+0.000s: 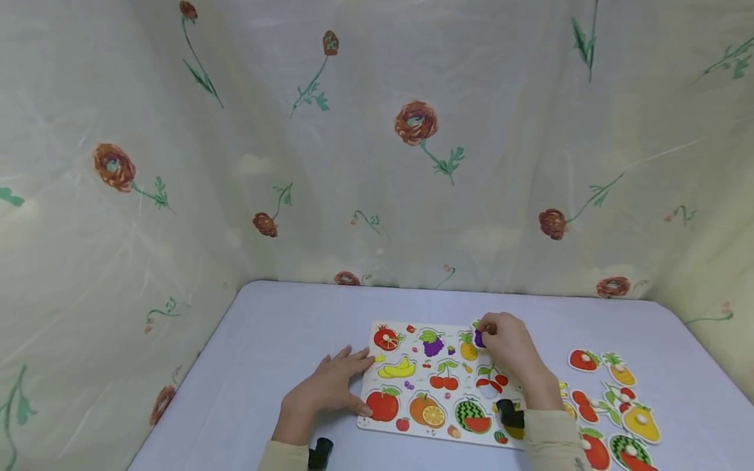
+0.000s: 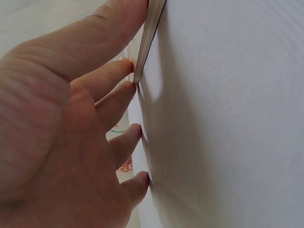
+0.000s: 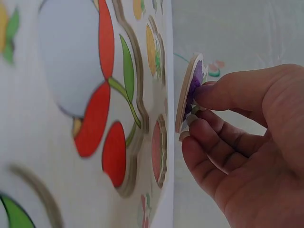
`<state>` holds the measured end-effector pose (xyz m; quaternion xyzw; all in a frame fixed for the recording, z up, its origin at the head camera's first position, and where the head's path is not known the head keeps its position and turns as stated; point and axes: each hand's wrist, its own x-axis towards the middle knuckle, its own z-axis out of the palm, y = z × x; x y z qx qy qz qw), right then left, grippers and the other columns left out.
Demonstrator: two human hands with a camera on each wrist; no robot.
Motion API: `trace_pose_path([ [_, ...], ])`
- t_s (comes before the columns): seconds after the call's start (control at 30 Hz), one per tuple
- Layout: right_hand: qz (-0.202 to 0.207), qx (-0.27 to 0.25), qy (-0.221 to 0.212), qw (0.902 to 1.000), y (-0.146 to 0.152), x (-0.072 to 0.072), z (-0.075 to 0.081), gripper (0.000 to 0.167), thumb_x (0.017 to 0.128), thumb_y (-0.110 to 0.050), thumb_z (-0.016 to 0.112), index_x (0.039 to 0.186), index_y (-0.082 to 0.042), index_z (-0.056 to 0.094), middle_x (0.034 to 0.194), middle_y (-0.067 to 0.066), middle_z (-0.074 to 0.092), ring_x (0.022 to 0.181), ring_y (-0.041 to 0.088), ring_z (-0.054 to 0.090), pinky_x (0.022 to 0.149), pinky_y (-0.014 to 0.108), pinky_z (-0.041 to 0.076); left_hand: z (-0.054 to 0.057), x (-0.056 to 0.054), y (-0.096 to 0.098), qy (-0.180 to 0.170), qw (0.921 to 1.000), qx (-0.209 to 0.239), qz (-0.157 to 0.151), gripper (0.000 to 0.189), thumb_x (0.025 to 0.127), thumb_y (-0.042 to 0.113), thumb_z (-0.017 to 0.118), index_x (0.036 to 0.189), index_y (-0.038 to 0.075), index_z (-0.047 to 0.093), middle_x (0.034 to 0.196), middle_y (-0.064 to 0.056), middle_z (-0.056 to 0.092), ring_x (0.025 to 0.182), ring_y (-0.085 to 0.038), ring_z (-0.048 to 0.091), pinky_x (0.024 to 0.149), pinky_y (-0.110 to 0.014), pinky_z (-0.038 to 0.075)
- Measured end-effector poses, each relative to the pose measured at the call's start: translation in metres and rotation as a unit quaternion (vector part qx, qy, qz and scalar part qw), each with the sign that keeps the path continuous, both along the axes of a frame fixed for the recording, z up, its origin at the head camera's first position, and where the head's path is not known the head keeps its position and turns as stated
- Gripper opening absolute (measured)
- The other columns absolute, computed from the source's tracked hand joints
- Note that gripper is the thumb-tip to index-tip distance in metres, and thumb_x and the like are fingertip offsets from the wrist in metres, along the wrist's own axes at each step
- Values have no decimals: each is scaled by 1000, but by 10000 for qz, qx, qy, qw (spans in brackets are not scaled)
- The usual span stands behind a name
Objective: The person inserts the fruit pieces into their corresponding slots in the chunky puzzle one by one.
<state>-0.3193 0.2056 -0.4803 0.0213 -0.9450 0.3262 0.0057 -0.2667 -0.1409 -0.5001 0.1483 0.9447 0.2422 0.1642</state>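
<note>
White fruit-printed wooden board — left hand, unclenched, is touching its left edge; right hand is pinching a purple grape-shaped piece nearby.

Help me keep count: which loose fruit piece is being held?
The purple grape piece, pinched in the right hand; the other visible loose pieces lie on the table, right of the board.

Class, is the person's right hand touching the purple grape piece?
Touching: the right wrist view shows the right hand pinching the purple grape piece, with no gap between them.
</note>
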Motion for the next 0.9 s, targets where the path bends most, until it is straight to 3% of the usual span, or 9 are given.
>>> trace_pose_path([
  [0.27,173,221,85,9996,-17,-4,-1,14,91,-8,60,101,-6,69,99,13,62,87,25,53,71,32,49,4,0,0,26,10000,-7,-5,93,69,43,88,150,26,46,161,4,37,155,-30,19,123,-63,15],
  [0.9,573,274,120,9979,-44,-3,-6,12,90,-7,62,98,-8,71,93,8,60,84,22,51,72,33,46,1,1,0,50,10000,-12,-56,92,70,44,87,150,25,46,161,3,37,155,-30,19,123,-63,15],
])
